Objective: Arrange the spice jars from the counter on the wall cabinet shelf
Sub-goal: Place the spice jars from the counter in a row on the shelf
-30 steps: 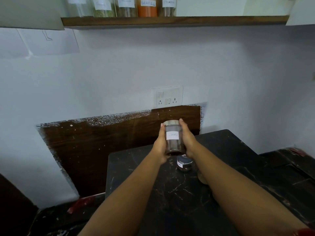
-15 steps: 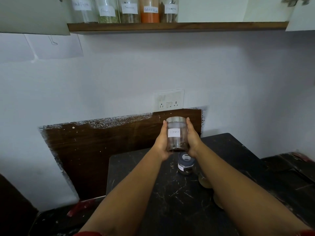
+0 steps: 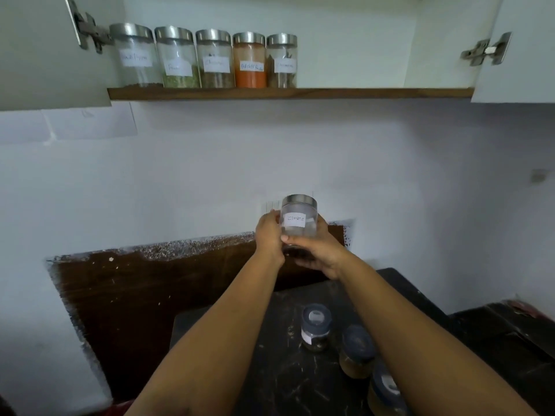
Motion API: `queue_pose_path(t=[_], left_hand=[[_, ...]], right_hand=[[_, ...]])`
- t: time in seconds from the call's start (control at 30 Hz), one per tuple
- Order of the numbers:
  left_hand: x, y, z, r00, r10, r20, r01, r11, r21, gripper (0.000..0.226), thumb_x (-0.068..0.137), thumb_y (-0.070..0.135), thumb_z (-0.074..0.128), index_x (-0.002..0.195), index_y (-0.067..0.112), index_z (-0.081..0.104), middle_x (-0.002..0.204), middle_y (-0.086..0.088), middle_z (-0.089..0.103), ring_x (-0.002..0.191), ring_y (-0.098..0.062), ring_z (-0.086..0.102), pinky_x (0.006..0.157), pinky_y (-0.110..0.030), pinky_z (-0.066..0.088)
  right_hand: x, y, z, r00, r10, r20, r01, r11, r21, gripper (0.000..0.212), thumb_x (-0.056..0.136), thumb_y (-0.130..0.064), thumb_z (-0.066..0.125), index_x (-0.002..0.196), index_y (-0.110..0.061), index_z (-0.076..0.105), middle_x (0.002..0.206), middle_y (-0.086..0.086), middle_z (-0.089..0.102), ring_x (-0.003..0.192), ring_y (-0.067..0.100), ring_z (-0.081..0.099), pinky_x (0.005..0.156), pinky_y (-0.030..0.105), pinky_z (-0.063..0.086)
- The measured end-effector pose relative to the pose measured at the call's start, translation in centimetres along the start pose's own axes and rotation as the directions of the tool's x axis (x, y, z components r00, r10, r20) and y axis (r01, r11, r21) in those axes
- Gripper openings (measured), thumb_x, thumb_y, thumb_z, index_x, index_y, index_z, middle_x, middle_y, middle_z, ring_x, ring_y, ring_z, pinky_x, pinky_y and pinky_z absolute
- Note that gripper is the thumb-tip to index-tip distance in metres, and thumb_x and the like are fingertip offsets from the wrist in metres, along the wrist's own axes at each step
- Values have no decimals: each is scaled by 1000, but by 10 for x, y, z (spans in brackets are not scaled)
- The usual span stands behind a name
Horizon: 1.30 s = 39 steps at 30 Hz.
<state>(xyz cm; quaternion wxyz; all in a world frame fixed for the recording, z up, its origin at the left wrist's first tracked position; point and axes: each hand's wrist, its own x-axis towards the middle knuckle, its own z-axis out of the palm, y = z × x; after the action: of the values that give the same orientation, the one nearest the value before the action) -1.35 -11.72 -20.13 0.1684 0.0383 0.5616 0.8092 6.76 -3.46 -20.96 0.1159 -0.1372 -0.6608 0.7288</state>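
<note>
Both hands clasp the cloves jar [image 3: 298, 226] in mid-air below the shelf [image 3: 360, 93]; the left hand [image 3: 268, 238] wraps its side, the right hand [image 3: 318, 250] cups its base. Glass looks rigid, smooth, breakable and fairly light, so gripping the body under the metal lid seems safest; five jars [image 3: 207, 58] stand at the shelf's 11 o'clock end, three dark-lidded jars [image 3: 354, 349] wait on the counter [image 3: 285, 385] at 5 o'clock.

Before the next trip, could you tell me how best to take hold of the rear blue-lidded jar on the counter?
Grip the rear jar around its glass body under the lid, coming from the left: it stands upright, and another jar crowds its right side.
</note>
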Motion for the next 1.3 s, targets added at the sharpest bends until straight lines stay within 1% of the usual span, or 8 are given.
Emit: queue_pose_path(t=[0.17,0.4,0.5,0.6,0.77,0.9,1.07,1.3], left_hand=[[2,71,52,948,306,90,-306,952,-13,24,98,21,42,112,10,59,96,-7,64,84,-21,64,72,-38,55],[10,182,127,835,504,222,-513,858,-20,33,101,36,41,115,16,63,107,-8,71,96,-23,69,80,-39,58],[19,215,151,745,638,197,-654,756,22,16,102,23,43,100,20,59,100,-4,66,89,-20,64,68,-30,55],[44,241,166,610,746,266,-787,533,310,18,100,26,46,112,23,60,119,-1,58,108,-20,58,89,-39,54],[107,259,134,422,892,163,-395,19,918,29,97,29,44,117,12,57,130,-7,47,120,-27,44,97,-41,39],[128,260,131,607,794,8,-204,146,968,46,95,34,44,134,9,41,140,-14,42,124,-34,44,102,-45,38],[133,252,133,342,939,30,-223,50,974,26,92,25,48,111,9,55,109,-9,61,96,-28,58,86,-38,40],[134,252,132,368,928,64,-176,2,984,22,89,22,48,106,12,58,90,-4,62,91,-24,56,76,-34,35]], right_hand=[[21,-83,-14,927,-370,-55,357,919,-169,108,68,-13,84,145,-51,18,130,2,46,117,23,55,86,40,58],[52,-208,-34,754,-654,-59,631,746,-213,109,69,-12,84,146,-47,15,114,-8,56,107,14,61,91,38,55],[75,-253,-46,696,-710,-107,669,695,-264,107,71,-16,82,146,-41,11,117,-7,52,104,11,61,86,28,52],[111,-288,-62,671,-722,-167,651,682,-333,96,70,-23,84,142,-25,21,131,-2,50,113,14,57,88,26,47],[163,-312,-94,837,-545,-46,429,706,-563,99,68,-33,87,144,-13,27,137,7,48,119,23,53,100,36,46],[191,-322,-101,937,-348,-5,259,707,-658,98,72,-30,86,145,-7,26,138,9,47,112,23,51,89,30,42],[214,-331,-99,975,-218,50,201,755,-625,69,81,-11,77,139,-2,40,127,5,53,122,23,49,95,24,36],[248,-329,-103,958,-286,-14,204,716,-667,82,80,-22,79,144,0,33,142,12,45,128,26,45,95,26,37]])
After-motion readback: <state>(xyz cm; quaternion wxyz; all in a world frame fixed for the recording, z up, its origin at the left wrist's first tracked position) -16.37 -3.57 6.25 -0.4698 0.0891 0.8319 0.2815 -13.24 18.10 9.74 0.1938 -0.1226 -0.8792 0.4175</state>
